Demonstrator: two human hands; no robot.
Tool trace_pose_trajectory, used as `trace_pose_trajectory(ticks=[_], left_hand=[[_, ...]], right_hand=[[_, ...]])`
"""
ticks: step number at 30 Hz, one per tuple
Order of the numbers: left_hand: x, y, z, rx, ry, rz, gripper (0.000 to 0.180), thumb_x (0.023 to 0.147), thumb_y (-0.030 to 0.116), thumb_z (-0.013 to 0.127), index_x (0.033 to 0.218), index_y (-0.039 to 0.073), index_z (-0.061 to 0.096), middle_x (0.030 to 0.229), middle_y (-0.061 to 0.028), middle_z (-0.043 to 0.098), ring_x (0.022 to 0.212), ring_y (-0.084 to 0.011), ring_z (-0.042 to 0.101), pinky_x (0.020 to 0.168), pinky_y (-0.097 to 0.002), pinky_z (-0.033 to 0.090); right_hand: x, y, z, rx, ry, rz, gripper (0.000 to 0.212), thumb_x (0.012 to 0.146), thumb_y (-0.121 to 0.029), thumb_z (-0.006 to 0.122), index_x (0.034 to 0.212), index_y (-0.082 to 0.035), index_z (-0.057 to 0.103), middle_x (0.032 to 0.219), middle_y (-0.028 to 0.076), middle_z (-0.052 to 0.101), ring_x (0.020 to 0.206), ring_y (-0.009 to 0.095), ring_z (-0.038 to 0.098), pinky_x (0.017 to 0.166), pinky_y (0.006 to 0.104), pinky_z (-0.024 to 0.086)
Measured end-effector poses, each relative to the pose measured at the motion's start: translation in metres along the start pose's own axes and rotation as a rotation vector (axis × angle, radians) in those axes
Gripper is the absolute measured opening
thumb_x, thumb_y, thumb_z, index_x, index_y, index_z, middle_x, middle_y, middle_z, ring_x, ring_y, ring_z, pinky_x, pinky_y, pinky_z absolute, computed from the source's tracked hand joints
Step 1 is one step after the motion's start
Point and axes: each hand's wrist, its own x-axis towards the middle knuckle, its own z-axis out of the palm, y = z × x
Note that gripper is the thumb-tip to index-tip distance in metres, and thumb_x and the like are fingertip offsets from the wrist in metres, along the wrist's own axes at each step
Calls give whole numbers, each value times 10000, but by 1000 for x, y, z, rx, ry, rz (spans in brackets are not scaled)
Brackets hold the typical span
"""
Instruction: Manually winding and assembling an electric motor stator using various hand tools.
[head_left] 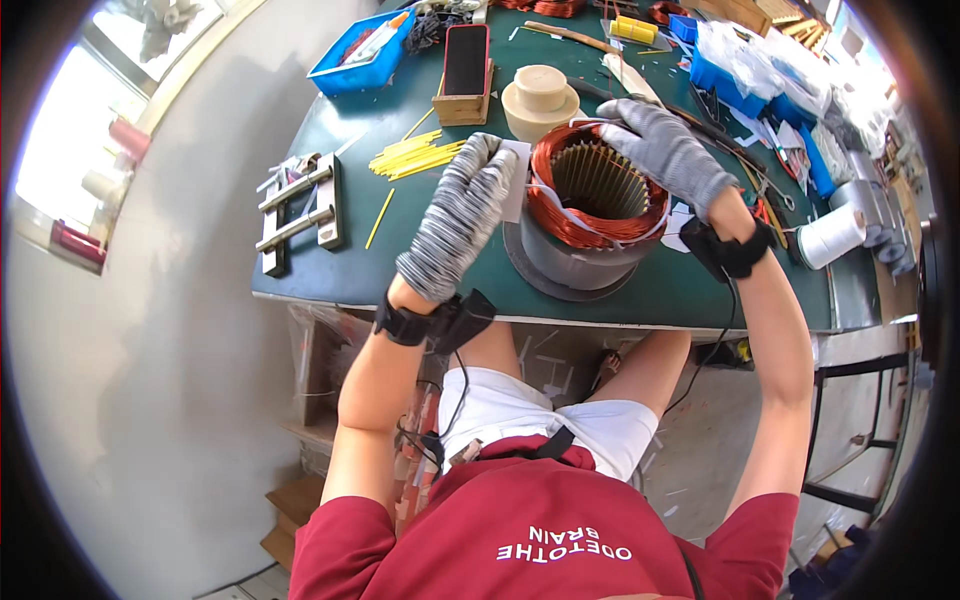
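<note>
A motor stator (588, 265) stands upright near the table's front edge, its copper winding (560, 218) ringing a slotted core and bound with white ties. My left hand (460, 215), in a striped grey knit glove, is closed on a white slip of paper (516, 182) beside the winding's left side. My right hand (672, 150), in a grey glove, lies over the far right rim of the winding, fingers stretched out toward the left. Its fingertips touch the coil near a white tie; their undersides are hidden. Both wrists wear black straps with small devices.
On the green table (360, 260) lie yellow sticks (415, 153) and a metal fixture (300, 215). Behind are a phone (466, 60) on a wooden block, a cream round block (540, 100) and a blue tray (362, 55). A white thread spool (832, 237) lies right, near scissors (785, 198).
</note>
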Motion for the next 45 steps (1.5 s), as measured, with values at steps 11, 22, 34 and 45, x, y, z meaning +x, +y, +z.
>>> trace_pose_trajectory(ticks=[11, 22, 34, 45], left_hand=[[43, -41, -37, 273, -194, 481, 269, 910, 142, 495, 1161, 63, 551, 1149, -61, 551, 1092, -147, 503, 941, -276, 399], [64, 6, -36, 205, -166, -178, 151, 877, 233, 565, 888, 90, 613, 675, 40, 528, 478, -26, 399, 403, -179, 303], [90, -18, -20, 403, -440, 304, 240, 906, 209, 517, 1053, 21, 541, 883, -16, 555, 758, -84, 507, 696, -244, 459], [93, -41, -3, 217, -173, 420, 131, 926, 132, 467, 962, 27, 536, 864, -76, 592, 736, -209, 557, 701, -289, 454]], right_hand=[[-4, -15, 20, -389, 317, 129, 283, 764, -306, 636, 869, -48, 583, 843, 147, 616, 828, 314, 582, 755, 393, 453], [-8, -1, 30, -205, 478, -20, 212, 816, -264, 560, 897, -76, 611, 896, 127, 621, 865, 315, 582, 768, 409, 464], [-7, 6, 21, -103, 343, -83, 221, 886, -231, 475, 981, -51, 560, 920, 162, 598, 875, 304, 577, 790, 383, 456], [45, 4, 34, -458, 115, -451, 180, 747, -98, 599, 894, -12, 657, 846, 186, 645, 755, 312, 644, 659, 377, 517]])
